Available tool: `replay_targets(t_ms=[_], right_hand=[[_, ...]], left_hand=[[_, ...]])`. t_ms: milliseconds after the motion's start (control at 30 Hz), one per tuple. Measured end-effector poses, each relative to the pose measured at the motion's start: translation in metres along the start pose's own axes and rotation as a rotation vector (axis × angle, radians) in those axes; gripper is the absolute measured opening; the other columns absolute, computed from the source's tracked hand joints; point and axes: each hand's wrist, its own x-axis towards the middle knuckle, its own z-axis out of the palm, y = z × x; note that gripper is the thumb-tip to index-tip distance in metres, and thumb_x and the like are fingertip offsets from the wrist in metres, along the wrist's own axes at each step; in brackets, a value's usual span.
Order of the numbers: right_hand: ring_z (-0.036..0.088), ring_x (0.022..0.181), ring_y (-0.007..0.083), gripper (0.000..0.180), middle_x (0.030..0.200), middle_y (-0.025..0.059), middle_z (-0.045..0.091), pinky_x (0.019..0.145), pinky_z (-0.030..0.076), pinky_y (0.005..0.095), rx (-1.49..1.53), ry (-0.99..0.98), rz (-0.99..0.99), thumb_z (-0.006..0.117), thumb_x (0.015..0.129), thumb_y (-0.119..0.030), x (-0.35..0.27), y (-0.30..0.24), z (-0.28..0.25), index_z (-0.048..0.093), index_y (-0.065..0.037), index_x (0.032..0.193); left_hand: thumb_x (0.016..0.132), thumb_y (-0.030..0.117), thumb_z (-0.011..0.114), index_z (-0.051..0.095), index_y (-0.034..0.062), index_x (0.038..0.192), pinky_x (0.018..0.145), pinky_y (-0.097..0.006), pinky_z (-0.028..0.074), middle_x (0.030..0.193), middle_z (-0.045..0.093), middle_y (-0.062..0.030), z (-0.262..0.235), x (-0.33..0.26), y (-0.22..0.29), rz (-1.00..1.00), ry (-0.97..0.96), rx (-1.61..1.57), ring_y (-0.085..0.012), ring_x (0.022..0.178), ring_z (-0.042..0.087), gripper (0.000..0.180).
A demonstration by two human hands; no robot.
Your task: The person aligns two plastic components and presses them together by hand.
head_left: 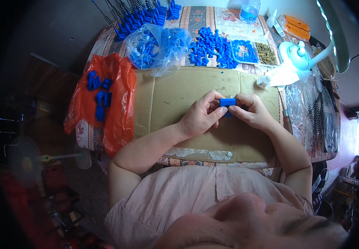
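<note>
A small blue plastic block (227, 102) is pinched between both hands above a flat brown cardboard sheet (163, 99). My left hand (202, 116) grips its left end with thumb and fingers. My right hand (250, 110) closes on its right end. Behind the hands lies a heap of loose blue plastic parts (210, 47). Part of the block is hidden by my fingers.
An orange plastic bag (117, 103) with several blue pieces (98, 93) hangs over the table's left edge. A clear bag of blue parts (156, 45), a clear tray (252, 52) with blue and brass bits, a small fan lamp (295, 56) and a water bottle (249, 10) stand at the back.
</note>
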Motion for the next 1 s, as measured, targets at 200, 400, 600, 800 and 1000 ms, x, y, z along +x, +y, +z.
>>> replay_targets(t_ms=[200,400,600,800,1000], right_hand=[[0.039,0.053,0.0058,0.023,0.056,-0.0007,0.045,0.047,0.031,0.0272,0.009,0.007,-0.001,0.064,0.085,-0.020,-0.0005,0.0031,0.0006,0.057,-0.002,0.073],[0.039,0.054,0.0059,0.023,0.056,-0.0004,0.045,0.047,0.031,0.0274,0.018,0.004,0.000,0.064,0.086,-0.020,-0.0001,0.0037,0.0007,0.057,-0.002,0.073],[0.039,0.054,0.0063,0.023,0.056,0.0000,0.046,0.047,0.032,0.0277,0.015,-0.001,-0.015,0.064,0.085,-0.020,0.0005,0.0041,0.0005,0.057,-0.001,0.073],[0.040,0.054,0.0068,0.023,0.057,0.0005,0.046,0.047,0.032,0.0282,0.003,0.010,-0.024,0.064,0.085,-0.020,0.0004,0.0051,0.0005,0.057,-0.001,0.073],[0.040,0.053,0.0070,0.024,0.056,0.0007,0.046,0.047,0.032,0.0280,-0.007,0.013,-0.018,0.065,0.085,-0.021,0.0001,0.0050,0.0007,0.057,-0.001,0.073]], left_hand=[[0.094,0.011,0.051,0.045,0.0051,0.106,0.057,-0.019,0.047,0.087,0.053,-0.0015,-0.0001,-0.0001,-0.0011,0.004,-0.003,0.010,-0.0048,0.068,0.052,0.014],[0.094,0.011,0.051,0.045,0.0047,0.106,0.057,-0.019,0.047,0.088,0.052,-0.0019,-0.0004,0.0006,-0.0008,0.001,-0.009,0.000,-0.0049,0.069,0.052,0.015],[0.094,0.011,0.052,0.045,0.0045,0.107,0.057,-0.019,0.047,0.090,0.053,-0.0022,-0.0008,-0.0001,-0.0027,0.003,-0.005,0.001,-0.0051,0.069,0.053,0.016],[0.094,0.012,0.052,0.045,0.0044,0.107,0.057,-0.019,0.048,0.091,0.053,-0.0022,-0.0005,0.0005,-0.0024,-0.006,0.000,-0.004,-0.0052,0.070,0.053,0.016],[0.094,0.014,0.052,0.045,0.0047,0.106,0.057,-0.019,0.048,0.090,0.053,-0.0022,-0.0006,-0.0004,-0.0027,-0.019,0.001,-0.020,-0.0049,0.070,0.053,0.016]])
